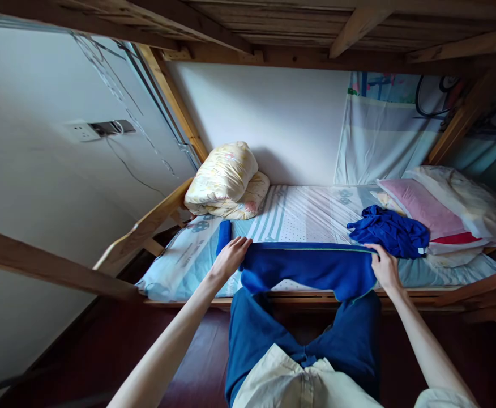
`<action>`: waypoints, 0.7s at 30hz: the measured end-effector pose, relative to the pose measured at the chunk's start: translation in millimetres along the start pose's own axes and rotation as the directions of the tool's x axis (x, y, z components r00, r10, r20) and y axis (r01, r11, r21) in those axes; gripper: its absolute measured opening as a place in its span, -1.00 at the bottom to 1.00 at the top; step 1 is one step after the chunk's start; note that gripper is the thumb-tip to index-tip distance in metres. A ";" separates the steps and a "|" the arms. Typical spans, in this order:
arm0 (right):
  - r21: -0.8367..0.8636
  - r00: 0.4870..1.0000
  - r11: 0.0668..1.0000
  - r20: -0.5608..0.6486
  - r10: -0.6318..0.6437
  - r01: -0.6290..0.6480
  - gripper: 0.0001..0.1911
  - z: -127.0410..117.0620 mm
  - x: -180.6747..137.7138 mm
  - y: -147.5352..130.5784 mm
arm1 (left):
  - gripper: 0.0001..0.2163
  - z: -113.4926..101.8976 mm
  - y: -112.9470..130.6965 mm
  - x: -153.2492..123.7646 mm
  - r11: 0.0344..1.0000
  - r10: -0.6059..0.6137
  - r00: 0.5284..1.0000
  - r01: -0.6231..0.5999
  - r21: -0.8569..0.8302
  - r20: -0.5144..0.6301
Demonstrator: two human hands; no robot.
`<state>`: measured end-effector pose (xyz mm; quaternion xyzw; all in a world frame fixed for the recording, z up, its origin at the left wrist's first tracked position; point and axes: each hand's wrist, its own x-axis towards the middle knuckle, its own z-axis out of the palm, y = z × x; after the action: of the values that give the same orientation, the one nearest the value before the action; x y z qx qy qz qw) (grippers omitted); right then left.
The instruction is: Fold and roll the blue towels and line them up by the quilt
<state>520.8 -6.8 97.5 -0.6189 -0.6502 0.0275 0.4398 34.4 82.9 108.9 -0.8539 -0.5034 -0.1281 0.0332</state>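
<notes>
Both hands, left (231, 256) and right (384, 266), press flat on the blue garment (311, 269) stretched between them on the bed (299, 212).

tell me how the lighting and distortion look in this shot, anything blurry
Head view: soft, even light on the white wall, dim under the bunk slats and on the floor; wide-angle bending of the bed frame; both hands and the blue garment sharp.

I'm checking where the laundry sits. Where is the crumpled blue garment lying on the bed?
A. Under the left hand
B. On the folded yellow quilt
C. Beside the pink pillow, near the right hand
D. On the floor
C: the crumpled blue garment lies against the pink pillow, just beyond the right hand.
</notes>
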 end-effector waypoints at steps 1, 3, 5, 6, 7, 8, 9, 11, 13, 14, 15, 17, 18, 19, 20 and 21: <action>-0.008 1.000 1.000 -0.009 0.003 -0.003 -0.67 -9.8 6.3 -2.2 | -0.70 1.7 -4.9 0.4 1.000 -0.021 1.000 0.021 -0.014 -0.008; -0.030 1.000 0.999 -0.022 0.021 -0.021 -0.72 -30.0 20.2 -4.2 | -0.74 0.6 -14.6 1.1 0.997 -0.060 0.998 0.058 -0.051 -0.036; -0.039 1.000 0.999 0.002 0.022 -0.021 -0.76 -48.9 33.5 -2.7 | -0.73 -5.0 -23.3 2.1 0.993 -0.076 0.995 0.070 -0.094 -0.061; -0.036 0.999 0.999 0.036 0.014 -0.012 -0.77 -57.2 39.0 -0.7 | -0.72 -9.0 -27.2 2.8 0.991 -0.074 0.995 0.066 -0.116 -0.069; -0.029 0.997 1.000 0.079 0.004 -0.001 -0.77 -64.4 43.4 2.0 | -0.70 -13.5 -30.8 3.3 0.989 -0.072 0.994 0.060 -0.137 -0.078; -0.020 0.992 1.000 0.125 -0.004 0.007 -0.78 -70.4 46.5 5.2 | -0.68 -18.4 -34.2 3.8 0.986 -0.070 0.994 0.056 -0.156 -0.088; -0.013 0.986 1.000 0.165 -0.006 0.008 -0.78 -75.1 48.4 8.7 | -0.67 -23.6 -37.6 4.1 0.984 -0.070 0.993 0.053 -0.170 -0.099; -0.003 0.979 1.000 0.203 0.008 -0.007 -0.76 -81.3 49.4 16.3 | -0.64 -34.1 -44.2 4.0 0.982 -0.081 0.988 0.057 -0.182 -0.128; -0.002 0.978 0.999 0.205 0.033 -0.033 -0.75 -84.1 49.2 22.6 | -0.63 -44.4 -50.2 3.5 0.981 -0.089 0.984 0.061 -0.184 -0.152; -0.007 0.979 0.999 0.200 0.048 -0.047 -0.75 -84.9 49.4 24.7 | -0.63 -49.5 -52.7 3.4 0.981 -0.087 0.983 0.057 -0.184 -0.160; -0.016 0.979 0.998 0.192 0.062 -0.060 -0.76 -85.4 50.1 25.9 | -0.63 -54.6 -54.9 3.6 0.982 -0.083 0.982 0.051 -0.183 -0.169; -0.049 0.980 0.996 0.179 0.085 -0.077 -0.77 -87.1 53.2 25.5 | -0.63 -65.3 -58.5 4.1 0.984 -0.077 0.979 0.045 -0.172 -0.186; -0.068 0.980 0.995 0.176 0.088 -0.077 -0.77 -88.5 55.1 24.0 | -0.63 -70.8 -60.2 4.0 0.986 -0.082 0.978 0.051 -0.158 -0.192; -0.089 0.980 0.993 0.180 0.087 -0.072 -0.77 -90.5 57.0 22.1 | -0.63 -76.3 -62.2 3.4 0.988 -0.093 0.978 0.067 -0.140 -0.189; -0.110 0.977 0.992 0.193 0.085 -0.065 -0.78 -93.2 58.6 20.0 | -0.62 -81.6 -64.6 1.9 0.988 -0.113 0.979 0.093 -0.122 -0.170; -0.129 0.972 0.990 0.220 0.086 -0.058 -0.78 -96.5 59.7 18.0 | -0.60 -86.6 -67.4 -0.6 0.986 -0.140 0.980 0.125 -0.110 -0.141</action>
<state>602.4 -2.2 178.2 -0.6608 -0.6733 0.0734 0.3235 -40.4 99.4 187.5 -0.8071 -0.5483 -0.2181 0.0190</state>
